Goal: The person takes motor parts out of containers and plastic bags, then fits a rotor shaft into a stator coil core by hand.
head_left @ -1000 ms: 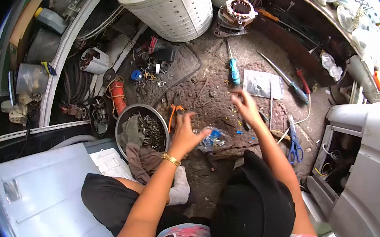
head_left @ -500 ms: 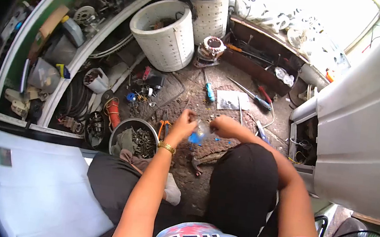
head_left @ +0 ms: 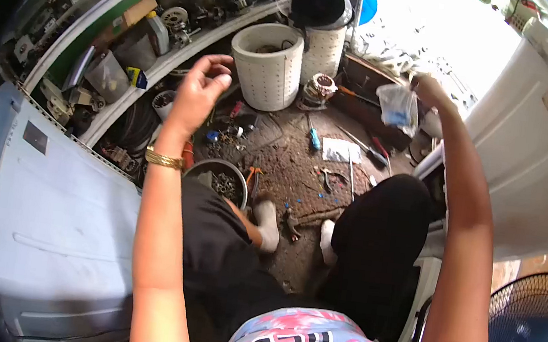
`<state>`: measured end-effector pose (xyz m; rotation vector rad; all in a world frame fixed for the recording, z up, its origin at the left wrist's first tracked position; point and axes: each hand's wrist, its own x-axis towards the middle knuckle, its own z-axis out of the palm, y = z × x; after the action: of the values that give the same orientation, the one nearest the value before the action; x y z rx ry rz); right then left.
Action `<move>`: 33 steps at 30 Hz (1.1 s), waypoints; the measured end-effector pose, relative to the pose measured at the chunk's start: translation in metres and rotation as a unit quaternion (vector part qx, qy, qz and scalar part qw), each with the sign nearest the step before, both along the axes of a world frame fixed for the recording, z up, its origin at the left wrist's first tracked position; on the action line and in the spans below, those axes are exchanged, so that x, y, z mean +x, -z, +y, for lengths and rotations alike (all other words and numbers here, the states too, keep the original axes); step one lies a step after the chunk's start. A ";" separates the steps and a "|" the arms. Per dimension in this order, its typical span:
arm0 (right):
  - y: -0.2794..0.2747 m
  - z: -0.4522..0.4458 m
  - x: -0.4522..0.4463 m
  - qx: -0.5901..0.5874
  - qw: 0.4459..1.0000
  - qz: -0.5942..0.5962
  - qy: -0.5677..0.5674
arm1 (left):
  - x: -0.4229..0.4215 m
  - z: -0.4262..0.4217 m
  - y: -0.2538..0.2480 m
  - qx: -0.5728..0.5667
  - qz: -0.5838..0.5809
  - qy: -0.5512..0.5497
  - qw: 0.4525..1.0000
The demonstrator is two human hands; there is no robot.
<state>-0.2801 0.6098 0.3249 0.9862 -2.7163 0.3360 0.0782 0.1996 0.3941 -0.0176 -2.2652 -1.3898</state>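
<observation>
My right hand [head_left: 429, 93] is raised at the upper right, its fingers closed on a clear plastic bag [head_left: 397, 97] with something blue inside. The bag hangs over the long brown toolbox [head_left: 377, 123]. At the left, my left hand [head_left: 196, 98] is lifted with curved fingers apart and nothing in it. Nearest to it stands a white perforated tub [head_left: 264, 75]. On the floor between my hands lie a blue-handled screwdriver [head_left: 314, 135], a white packet [head_left: 341, 151] and a hammer [head_left: 292, 224].
A metal bowl of small parts [head_left: 224, 183] sits by my left leg, with orange-handled pliers [head_left: 254, 179] beside it. A copper-wound motor stator [head_left: 320, 90] stands before the tubs. White appliance panels [head_left: 528, 132] rise on the right; a fan [head_left: 533, 302] is at lower right.
Both hands have risen from the middle of the floor and moved apart, left hand to the left, right hand to the upper right with the bag. The camera view has shifted.
</observation>
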 end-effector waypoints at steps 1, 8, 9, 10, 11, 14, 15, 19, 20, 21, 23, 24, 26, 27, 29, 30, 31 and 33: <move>-0.045 -0.011 0.045 -0.018 0.983 -0.135 0.121 | 0.007 0.000 -0.004 -0.004 -0.006 -0.010 1.000; -0.107 0.009 0.093 -0.173 0.952 -0.159 0.197 | -0.019 -0.010 0.060 0.050 0.053 -0.041 0.997; -0.113 0.011 0.096 -0.203 0.941 -0.184 0.201 | -0.022 -0.005 0.071 0.094 0.051 -0.062 0.992; -0.120 0.013 0.098 -0.235 0.928 -0.207 0.203 | -0.031 -0.010 0.094 0.043 0.044 -0.094 0.994; -0.125 0.015 0.099 -0.267 0.913 -0.232 0.203 | -0.038 -0.017 0.114 -0.010 0.034 -0.127 0.991; -0.132 0.022 0.101 -0.362 0.884 -0.240 0.173 | -0.047 -0.009 0.109 0.103 0.064 -0.116 0.986; -0.133 0.023 0.102 -0.379 0.878 -0.244 0.162 | -0.050 -0.005 0.108 0.064 0.087 -0.149 0.983; -0.131 0.036 0.107 -0.420 0.859 -0.263 0.129 | -0.050 0.016 0.099 0.002 0.089 -0.157 0.984; -0.127 0.038 0.106 -0.432 0.851 -0.269 0.131 | -0.044 0.021 0.095 0.000 0.080 -0.162 0.984; -0.124 0.039 0.106 -0.444 0.843 -0.275 0.131 | -0.040 0.025 0.090 -0.002 0.072 -0.167 0.983; -0.120 0.037 0.113 -0.442 0.844 -0.267 0.141 | -0.054 0.007 0.106 0.008 0.094 -0.177 0.980; -0.116 0.039 0.114 -0.443 0.843 -0.270 0.143 | -0.056 0.004 0.108 0.013 0.105 -0.182 0.978; -0.108 0.037 0.113 -0.457 0.833 -0.276 0.145 | -0.061 0.000 0.115 0.033 0.099 -0.195 0.975; -0.106 0.035 0.111 -0.466 0.830 -0.272 0.143 | -0.060 0.000 0.111 0.043 0.096 -0.202 0.974; -0.100 0.034 0.106 -0.484 0.822 -0.265 0.140 | -0.061 0.004 0.107 0.063 0.095 -0.210 0.971; -0.097 0.032 0.105 -0.490 0.821 -0.260 0.134 | -0.061 0.008 0.103 0.085 0.100 -0.207 0.969; -0.094 0.030 0.103 -0.487 0.821 -0.266 0.133 | -0.062 0.013 0.100 0.106 0.105 -0.204 0.968; -0.086 0.028 0.097 -0.481 0.820 -0.279 0.133 | -0.061 0.023 0.086 0.179 0.113 -0.184 0.960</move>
<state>-0.1834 0.6377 0.4110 0.2038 -2.4380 1.9277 0.0176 0.2229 0.3076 0.3315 -1.6996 -1.4818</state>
